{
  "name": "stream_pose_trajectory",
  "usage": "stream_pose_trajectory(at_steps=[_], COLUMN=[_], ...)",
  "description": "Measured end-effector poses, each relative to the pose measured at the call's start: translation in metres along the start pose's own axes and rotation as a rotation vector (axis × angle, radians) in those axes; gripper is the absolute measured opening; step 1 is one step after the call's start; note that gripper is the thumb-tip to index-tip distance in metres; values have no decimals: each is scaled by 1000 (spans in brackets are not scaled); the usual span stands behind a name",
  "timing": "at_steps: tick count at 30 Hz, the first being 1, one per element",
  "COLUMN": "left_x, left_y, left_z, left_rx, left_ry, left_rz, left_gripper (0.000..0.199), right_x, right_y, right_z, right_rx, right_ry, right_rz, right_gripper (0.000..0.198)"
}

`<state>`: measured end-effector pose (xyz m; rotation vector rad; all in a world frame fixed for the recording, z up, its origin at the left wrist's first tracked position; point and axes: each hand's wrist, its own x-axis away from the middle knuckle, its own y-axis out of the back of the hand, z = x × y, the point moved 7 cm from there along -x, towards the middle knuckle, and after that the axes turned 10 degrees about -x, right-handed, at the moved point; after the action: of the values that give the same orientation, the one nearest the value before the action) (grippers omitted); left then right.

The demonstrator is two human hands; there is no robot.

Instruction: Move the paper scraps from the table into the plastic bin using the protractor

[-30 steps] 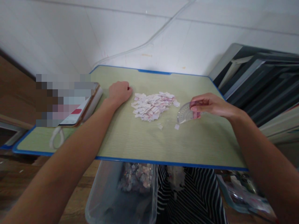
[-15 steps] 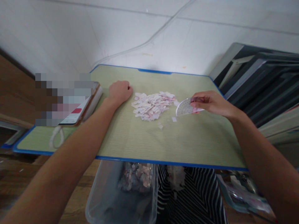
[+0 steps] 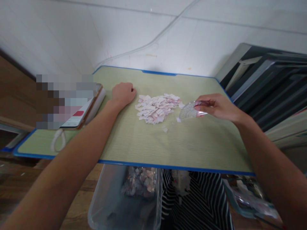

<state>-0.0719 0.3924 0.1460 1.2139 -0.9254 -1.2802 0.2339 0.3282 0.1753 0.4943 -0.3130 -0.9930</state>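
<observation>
While pinching the clear protractor (image 3: 187, 111) in right hand (image 3: 216, 107), right of paper pile (image 3: 157, 109), rests left hand (image 3: 122, 92), curled into fist, at left; has free tabletop (image 3: 144, 145) toward near blue edge (image 3: 177, 168).

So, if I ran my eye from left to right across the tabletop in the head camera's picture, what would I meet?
Phone-like device with a lit screen → left hand, curled → heap of paper scraps → clear protractor → right hand, gripping the protractor.
</observation>
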Motion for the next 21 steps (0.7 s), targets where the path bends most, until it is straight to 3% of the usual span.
stream_pose_trajectory(at_steps=[10,14,18,21], left_x=[-1,-1,0,0], left_y=[-1,-1,0,-1], left_z=[0,0,0,1], left_rx=[11,4,3,6], left_ry=[-5,-3,2,3], left_rz=[-4,-2,-2,3], left_gripper=[49,49,49,49], right_x=[7,9,11,11], right_y=[6,-1,2,-3], right_z=[24,25,29,27], right_rx=[377,360,384,320], right_ry=[166,151,181,162], right_rz=[-143,-38,-93,-8], right_gripper=[15,20,20,22])
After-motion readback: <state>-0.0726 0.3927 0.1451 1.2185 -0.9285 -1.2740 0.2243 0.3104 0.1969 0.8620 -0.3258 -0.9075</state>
